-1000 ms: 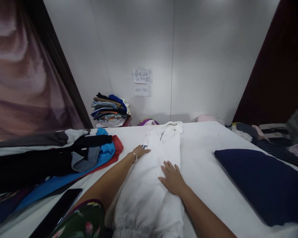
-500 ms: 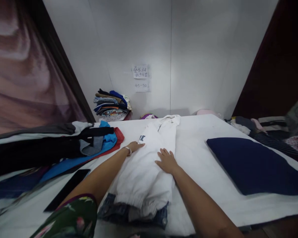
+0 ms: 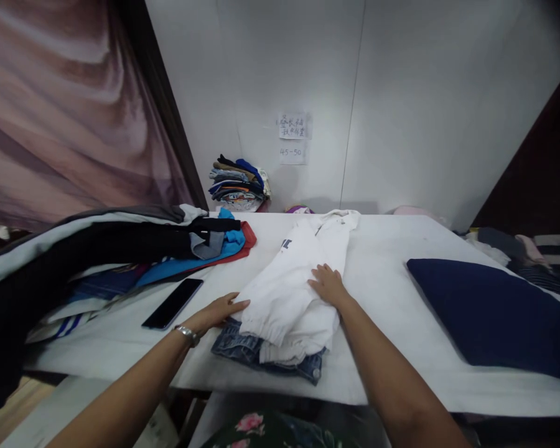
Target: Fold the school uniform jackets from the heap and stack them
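A white long-sleeved top (image 3: 280, 292) with dark lettering lies partly folded, its collar at the far end and gathered hem close to me. Blue denim (image 3: 242, 348) sticks out from under the hem. At the lower left edge of the top is my left hand (image 3: 219, 310), fingers stretched out and touching the cloth. Whether any fingertips are tucked beneath the edge, I cannot tell. My right hand (image 3: 329, 286) rests flat on the right side of the top, fingers apart.
A black phone (image 3: 173, 303) lies left of my left hand, before a heap of clothes (image 3: 121, 249). Navy folded cloth (image 3: 485, 311) is on the right of the white table (image 3: 378, 367). Folded clothes (image 3: 238, 182) are stacked beyond it, below paper signs (image 3: 294, 137).
My left hand has moved from beside the lettering down to the lower left edge of the top. My right hand stays on the cloth. The view has turned somewhat left.
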Motion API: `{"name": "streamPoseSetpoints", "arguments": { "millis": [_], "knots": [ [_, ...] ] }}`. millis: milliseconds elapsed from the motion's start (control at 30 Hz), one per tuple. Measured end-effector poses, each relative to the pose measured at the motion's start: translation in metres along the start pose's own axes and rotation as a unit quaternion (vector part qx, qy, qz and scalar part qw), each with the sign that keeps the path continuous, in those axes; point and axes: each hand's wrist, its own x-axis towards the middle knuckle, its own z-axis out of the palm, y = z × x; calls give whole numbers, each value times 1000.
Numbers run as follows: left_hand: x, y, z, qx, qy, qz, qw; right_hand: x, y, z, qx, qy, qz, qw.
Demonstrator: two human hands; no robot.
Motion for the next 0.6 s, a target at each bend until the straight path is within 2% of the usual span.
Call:
{"name": "streamPoseSetpoints", "arguments": {
  "millis": [67, 133, 167, 267, 333, 400, 467, 500, 567, 600],
  "knots": [
    [-11, -9, 3, -24, 25, 19, 999, -7, -8, -7, 43, 38, 0, 998],
    [-16, -16, 8, -38, 37, 49, 997, -22, -21, -10, 82, 47, -43, 995],
    [-16, -18, 12, -36, 43, 63, 996, -31, -29, -9, 94, 27, -83, 992],
    [-13, -22, 25, 21, 86, 114, 990, -62, -54, 1, 82, -93, -187, 974],
    [-11, -20, 34, 56, 111, 143, 982, -77, -66, 8, 57, -148, -201, 967],
    [-12, -18, 38, 44, 115, 145, 982, -84, -70, 12, 54, -158, -190, 967],
    [-18, -17, 36, -24, 103, 114, 988, -87, -64, 10, 82, -128, -183, 971],
    [-23, -18, 33, -74, 94, 89, 989, -88, -57, 7, 102, -90, -177, 975],
    [-34, -24, 26, -197, 51, 41, 978, -93, -37, 3, 143, 26, -140, 979],
    [-40, -28, 22, -261, 12, 29, 965, -97, -26, 2, 163, 89, -103, 977]
  ]
}}
